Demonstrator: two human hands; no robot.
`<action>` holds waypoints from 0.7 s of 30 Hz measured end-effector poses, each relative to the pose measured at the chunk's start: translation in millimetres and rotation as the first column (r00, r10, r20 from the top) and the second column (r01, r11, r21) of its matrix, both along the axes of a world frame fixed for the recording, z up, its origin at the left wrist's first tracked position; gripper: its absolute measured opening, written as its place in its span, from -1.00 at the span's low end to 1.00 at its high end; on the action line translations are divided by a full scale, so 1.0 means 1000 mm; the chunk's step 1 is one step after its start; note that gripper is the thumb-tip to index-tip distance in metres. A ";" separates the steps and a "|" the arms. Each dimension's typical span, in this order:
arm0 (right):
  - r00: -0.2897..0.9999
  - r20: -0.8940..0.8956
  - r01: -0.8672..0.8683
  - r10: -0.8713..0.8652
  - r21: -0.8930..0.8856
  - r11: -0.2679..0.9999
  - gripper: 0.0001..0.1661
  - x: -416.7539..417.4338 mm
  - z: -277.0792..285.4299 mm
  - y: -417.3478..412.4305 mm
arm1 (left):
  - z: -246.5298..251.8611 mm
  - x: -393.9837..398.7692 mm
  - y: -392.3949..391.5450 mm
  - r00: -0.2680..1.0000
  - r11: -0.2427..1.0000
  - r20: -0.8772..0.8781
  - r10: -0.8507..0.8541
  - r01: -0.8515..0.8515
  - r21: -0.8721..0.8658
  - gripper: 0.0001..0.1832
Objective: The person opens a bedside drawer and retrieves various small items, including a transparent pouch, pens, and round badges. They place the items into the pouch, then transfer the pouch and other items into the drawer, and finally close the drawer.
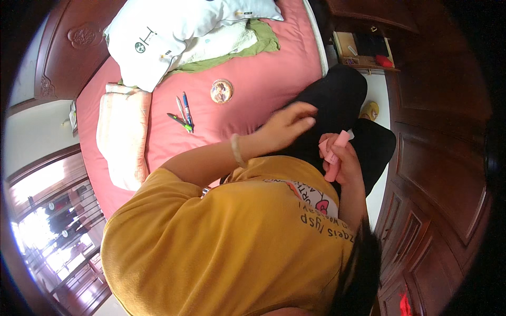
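My left hand [294, 121], with a pale bracelet at the wrist, hovers over or rests on my black-trousered leg, fingers apart and nothing visible in them. To its lower right, my right hand [344, 156] grips small pink cylindrical pieces [333, 155], which cross each other; their exact kind cannot be told. A small translucent piece [351, 134] shows beside its fingertips. On the pink bedspread [253, 79] lie a round item with a printed picture [221, 91] and several pens [185, 114], one with a bright green clip end.
White pillows [158, 43] lie on green and white cloth at the bed's top. A folded striped cloth [123, 134] is on the left. Dark carved wooden cabinets [438, 177] stand at the right, below an open shelf [367, 63] holding small objects. A yellow slipper [371, 110] shows beyond my knees.
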State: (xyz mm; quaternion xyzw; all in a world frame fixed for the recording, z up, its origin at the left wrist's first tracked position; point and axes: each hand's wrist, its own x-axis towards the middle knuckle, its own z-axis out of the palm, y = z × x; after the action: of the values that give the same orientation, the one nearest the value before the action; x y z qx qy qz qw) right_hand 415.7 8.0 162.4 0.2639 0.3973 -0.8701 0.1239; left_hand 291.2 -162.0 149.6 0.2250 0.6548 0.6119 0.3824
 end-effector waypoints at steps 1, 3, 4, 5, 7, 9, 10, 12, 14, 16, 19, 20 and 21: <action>1.000 -0.007 0.010 -0.010 -0.013 1.000 -0.77 0.000 0.000 0.001 | -0.006 -0.013 -0.015 0.988 0.992 -0.151 0.027 -0.045 -0.118 -0.62; 0.999 -0.021 0.031 -0.032 -0.043 0.999 -0.79 0.000 -0.001 0.001 | -0.009 -0.038 -0.044 0.952 0.871 -0.276 0.129 -0.242 -0.427 -0.54; 0.999 -0.036 0.029 -0.031 -0.061 0.998 -0.79 0.002 -0.003 0.001 | -0.027 -0.056 -0.064 0.806 0.855 -0.591 0.035 -0.330 -0.401 -0.49; 0.998 -0.051 0.027 -0.031 -0.083 0.996 -0.79 0.004 -0.006 0.001 | -0.046 -0.072 -0.086 0.558 0.846 -0.827 -0.077 -0.403 -0.350 -0.43; 0.997 -0.068 0.042 -0.048 -0.093 0.995 -0.79 0.006 -0.010 0.001 | -0.058 -0.090 -0.115 0.600 0.625 -0.780 -0.177 -0.544 -0.560 -0.36; 0.995 -0.065 0.064 -0.069 -0.079 0.995 -0.80 0.009 -0.010 -0.002 | -0.062 -0.108 -0.136 0.672 0.672 -0.729 -0.130 -0.481 -0.563 -0.35; 0.997 -0.056 0.044 -0.047 -0.057 0.997 -0.74 0.010 -0.009 -0.001 | -0.065 -0.115 -0.143 0.706 0.694 -0.700 -0.107 -0.451 -0.561 -0.34; 0.999 -0.042 0.002 -0.002 -0.013 1.000 -0.63 0.008 -0.009 0.000 | -0.069 -0.124 -0.155 0.755 0.668 -0.648 -0.103 -0.430 -0.607 -0.34; 0.998 -0.057 0.014 -0.017 -0.052 0.999 -0.77 0.007 -0.009 0.000 | -0.075 -0.129 -0.162 0.796 0.641 -0.597 -0.094 -0.410 -0.648 -0.34; 0.997 -0.067 0.020 -0.024 -0.069 0.997 -0.82 0.005 -0.010 -0.001 | -0.081 -0.132 -0.160 0.806 0.525 -0.575 -0.142 -0.432 -0.734 -0.36; 0.997 -0.072 0.025 -0.030 -0.072 0.997 -0.81 0.005 -0.011 -0.002 | -0.082 -0.132 -0.156 0.939 0.651 -0.333 0.088 -0.307 -0.694 -0.42; 0.997 -0.072 0.031 -0.036 -0.080 0.996 -0.80 0.005 -0.012 -0.002 | -0.082 -0.131 -0.155 0.966 0.739 -0.181 0.186 -0.259 -0.623 -0.44; 0.996 -0.075 0.038 -0.044 -0.088 0.995 -0.80 0.006 -0.012 -0.002 | -0.082 -0.127 -0.155 0.967 0.761 -0.125 0.224 -0.253 -0.597 -0.47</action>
State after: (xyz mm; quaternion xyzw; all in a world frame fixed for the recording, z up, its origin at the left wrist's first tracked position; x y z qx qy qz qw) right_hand 421.4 5.9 150.7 0.2329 0.3583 -0.8983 0.1020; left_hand 164.1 -316.8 67.2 0.0189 0.8481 0.4073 0.3382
